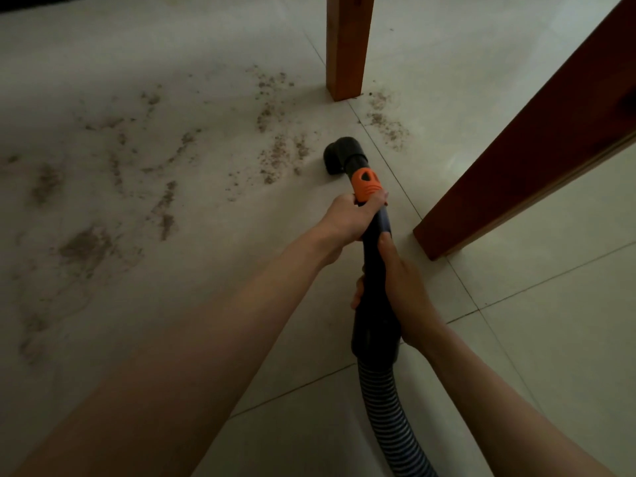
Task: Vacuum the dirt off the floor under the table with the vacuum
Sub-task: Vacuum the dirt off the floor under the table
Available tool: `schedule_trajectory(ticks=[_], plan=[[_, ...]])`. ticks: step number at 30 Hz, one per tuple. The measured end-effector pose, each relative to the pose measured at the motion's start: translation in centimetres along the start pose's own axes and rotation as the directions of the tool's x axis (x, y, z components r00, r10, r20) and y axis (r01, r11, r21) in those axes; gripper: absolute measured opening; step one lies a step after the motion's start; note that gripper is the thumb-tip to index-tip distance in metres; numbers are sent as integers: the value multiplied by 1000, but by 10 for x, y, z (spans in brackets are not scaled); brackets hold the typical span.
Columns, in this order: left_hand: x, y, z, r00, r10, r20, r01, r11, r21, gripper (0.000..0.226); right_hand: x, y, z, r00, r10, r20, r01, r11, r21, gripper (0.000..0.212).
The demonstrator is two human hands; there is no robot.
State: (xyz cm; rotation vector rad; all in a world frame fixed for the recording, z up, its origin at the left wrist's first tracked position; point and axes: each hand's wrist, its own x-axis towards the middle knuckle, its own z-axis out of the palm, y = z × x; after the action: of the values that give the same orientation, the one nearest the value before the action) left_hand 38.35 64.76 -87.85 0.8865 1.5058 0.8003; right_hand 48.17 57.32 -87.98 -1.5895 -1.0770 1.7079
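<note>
A black vacuum wand (373, 235) with an orange collar (365, 182) points away from me, its round black nozzle (339, 158) down on the pale tiled floor. My left hand (347, 218) grips the wand just below the orange collar. My right hand (404, 290) grips the thicker black handle lower down. A ribbed hose (395, 425) runs from the handle toward the bottom edge. Brown dirt (278, 156) lies scattered just left of the nozzle, with more patches (86, 246) spread across the floor to the left and some (387, 123) beyond the nozzle on the right.
Two wooden table legs stand close by: one (347, 46) straight ahead beyond the nozzle, another (523, 142) slanting in at the right, its foot beside my right hand. Tile joints cross the floor (568, 339).
</note>
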Motion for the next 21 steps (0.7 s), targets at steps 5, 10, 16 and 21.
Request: schedule_trajectory(ticks=[5,10,16,21], plan=[[-4,3,-2,1000,-23,3,23,1000,-4,36,-1,-3,-5,996,34,79,-35,999,16,58],[-6,-1,-18,997,-51,-59,50,999,-19,29,-1,-8,3,976,68,208,-82,995,63,58],[-8,-2,-28,996,-74,-47,73,997,-31,33,-6,-4,14,992,-3,127,0,1000,24,56],[-5,3,-17,993,-88,-84,90,996,10,43,-5,0,20,999,-39,7,39,999,-17,55]])
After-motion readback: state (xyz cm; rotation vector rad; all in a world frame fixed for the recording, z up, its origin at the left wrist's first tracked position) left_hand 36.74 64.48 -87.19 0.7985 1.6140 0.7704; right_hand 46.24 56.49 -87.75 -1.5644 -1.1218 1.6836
